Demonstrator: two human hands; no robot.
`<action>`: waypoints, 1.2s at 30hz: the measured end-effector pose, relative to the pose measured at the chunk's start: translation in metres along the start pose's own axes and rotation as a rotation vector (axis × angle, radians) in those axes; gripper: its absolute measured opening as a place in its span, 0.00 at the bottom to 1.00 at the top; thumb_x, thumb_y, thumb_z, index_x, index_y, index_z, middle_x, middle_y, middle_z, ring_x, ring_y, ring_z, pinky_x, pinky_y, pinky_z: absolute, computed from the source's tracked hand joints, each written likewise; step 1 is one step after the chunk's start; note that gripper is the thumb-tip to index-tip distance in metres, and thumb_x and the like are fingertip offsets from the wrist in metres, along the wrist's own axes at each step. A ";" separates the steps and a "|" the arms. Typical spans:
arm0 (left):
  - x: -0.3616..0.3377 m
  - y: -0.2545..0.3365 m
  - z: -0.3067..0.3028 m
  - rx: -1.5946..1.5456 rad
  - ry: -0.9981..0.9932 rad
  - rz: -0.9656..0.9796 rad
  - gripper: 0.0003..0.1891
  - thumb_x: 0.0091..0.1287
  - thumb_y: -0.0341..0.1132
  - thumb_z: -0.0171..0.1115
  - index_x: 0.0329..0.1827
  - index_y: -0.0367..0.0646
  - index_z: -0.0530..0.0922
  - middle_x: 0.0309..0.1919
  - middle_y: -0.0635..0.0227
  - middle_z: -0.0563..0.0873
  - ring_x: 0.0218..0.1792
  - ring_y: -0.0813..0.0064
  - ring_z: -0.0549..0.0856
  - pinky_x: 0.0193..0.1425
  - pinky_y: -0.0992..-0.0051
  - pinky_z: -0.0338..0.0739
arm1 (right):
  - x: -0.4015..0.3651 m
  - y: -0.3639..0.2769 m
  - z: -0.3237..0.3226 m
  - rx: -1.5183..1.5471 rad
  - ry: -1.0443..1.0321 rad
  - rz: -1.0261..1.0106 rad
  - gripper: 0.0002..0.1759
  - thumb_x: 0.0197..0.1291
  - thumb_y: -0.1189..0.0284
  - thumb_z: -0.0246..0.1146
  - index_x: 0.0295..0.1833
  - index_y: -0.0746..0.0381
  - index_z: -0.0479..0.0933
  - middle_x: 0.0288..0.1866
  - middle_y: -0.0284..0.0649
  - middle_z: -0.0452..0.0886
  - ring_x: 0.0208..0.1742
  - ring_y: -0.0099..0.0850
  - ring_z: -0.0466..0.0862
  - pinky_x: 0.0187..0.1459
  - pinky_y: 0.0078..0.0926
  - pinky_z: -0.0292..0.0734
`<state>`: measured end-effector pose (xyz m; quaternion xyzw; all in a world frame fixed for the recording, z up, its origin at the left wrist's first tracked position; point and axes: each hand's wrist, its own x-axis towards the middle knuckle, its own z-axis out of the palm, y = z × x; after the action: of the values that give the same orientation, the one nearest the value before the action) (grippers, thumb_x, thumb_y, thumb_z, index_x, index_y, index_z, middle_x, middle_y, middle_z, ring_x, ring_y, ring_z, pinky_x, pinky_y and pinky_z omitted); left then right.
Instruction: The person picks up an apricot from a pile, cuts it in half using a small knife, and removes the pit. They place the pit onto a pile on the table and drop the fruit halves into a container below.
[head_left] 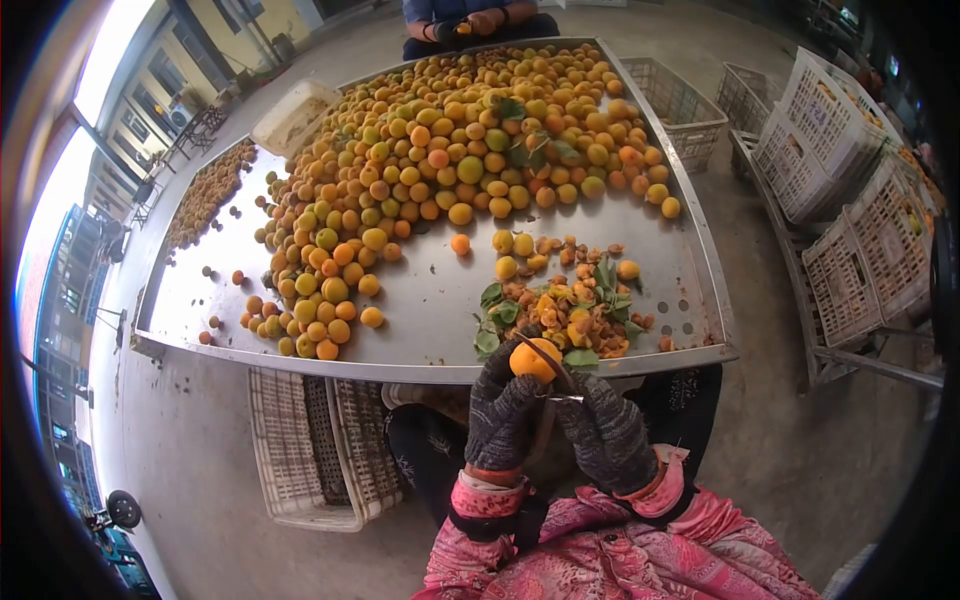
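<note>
An orange apricot (534,362) sits in my left hand (499,420), whose grey-gloved fingers are closed around its lower side. My right hand (612,428), gloved in the same grey knit, grips a thin curved dark tool (562,374) that arcs over the apricot, with a shiny metal part beside the fingers. Both hands meet just in front of the near edge of a metal table (430,345). Directly beyond them lies a heap of split apricot pieces (560,315) mixed with green leaves (487,343).
Whole apricots (400,170) cover much of the table, and small brown pits (205,195) lie along its left side. A pale tub (293,118) rests at the left rim. Opposite, a person (470,22) holds something orange. Crates (300,430) stand below; stacked crates (800,150) are at right.
</note>
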<state>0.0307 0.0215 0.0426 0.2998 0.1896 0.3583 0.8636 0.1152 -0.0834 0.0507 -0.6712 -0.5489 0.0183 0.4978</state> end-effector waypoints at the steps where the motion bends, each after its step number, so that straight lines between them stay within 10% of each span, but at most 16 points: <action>1: 0.000 0.000 0.000 0.005 -0.005 -0.004 0.27 0.53 0.32 0.68 0.56 0.36 0.70 0.47 0.62 0.79 0.47 0.70 0.79 0.54 0.72 0.73 | 0.001 -0.002 -0.001 -0.009 -0.013 0.013 0.17 0.55 0.76 0.61 0.51 0.70 0.73 0.46 0.52 0.77 0.44 0.44 0.80 0.43 0.34 0.77; 15: -0.003 0.035 0.001 0.499 -0.107 -0.113 0.22 0.58 0.25 0.62 0.56 0.33 0.69 0.46 0.63 0.79 0.46 0.75 0.79 0.52 0.76 0.73 | 0.006 0.016 -0.025 -0.337 -0.306 -0.344 0.17 0.55 0.78 0.58 0.51 0.68 0.74 0.50 0.53 0.75 0.48 0.44 0.79 0.49 0.36 0.75; 21: -0.010 0.010 0.019 0.256 0.130 -0.042 0.18 0.63 0.32 0.59 0.54 0.33 0.70 0.44 0.63 0.80 0.44 0.77 0.78 0.50 0.76 0.72 | -0.005 0.010 0.000 -0.333 -0.191 -0.267 0.17 0.55 0.77 0.57 0.52 0.68 0.74 0.50 0.54 0.75 0.49 0.44 0.78 0.48 0.36 0.76; 24: -0.008 0.002 0.009 0.370 0.150 0.023 0.19 0.65 0.38 0.56 0.54 0.34 0.71 0.43 0.63 0.80 0.44 0.75 0.79 0.48 0.76 0.74 | -0.004 0.003 0.005 0.141 -0.143 0.303 0.16 0.56 0.76 0.57 0.51 0.67 0.74 0.50 0.53 0.76 0.49 0.44 0.78 0.47 0.37 0.76; 26: -0.007 -0.003 -0.003 0.572 0.109 0.050 0.21 0.67 0.43 0.54 0.54 0.34 0.71 0.44 0.64 0.80 0.43 0.74 0.79 0.47 0.77 0.75 | -0.005 0.009 -0.003 -0.257 -0.185 -0.139 0.15 0.57 0.76 0.56 0.50 0.68 0.74 0.50 0.52 0.76 0.49 0.45 0.78 0.47 0.37 0.76; 30: 0.002 0.013 -0.011 0.499 0.044 -0.041 0.19 0.66 0.38 0.54 0.54 0.33 0.70 0.44 0.62 0.79 0.45 0.74 0.78 0.50 0.76 0.73 | -0.003 0.022 -0.012 0.024 -0.210 0.004 0.15 0.57 0.76 0.56 0.51 0.68 0.74 0.50 0.53 0.75 0.49 0.45 0.78 0.47 0.37 0.76; 36: -0.010 0.013 0.007 0.524 0.079 -0.058 0.17 0.66 0.31 0.53 0.56 0.32 0.69 0.49 0.58 0.77 0.49 0.74 0.76 0.52 0.74 0.72 | -0.004 0.016 -0.008 -0.348 -0.290 -0.312 0.17 0.57 0.77 0.57 0.53 0.70 0.72 0.51 0.54 0.75 0.49 0.45 0.78 0.49 0.35 0.75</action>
<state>0.0216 0.0192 0.0578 0.4937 0.3178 0.2836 0.7582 0.1296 -0.0900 0.0413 -0.6444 -0.7060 -0.0572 0.2882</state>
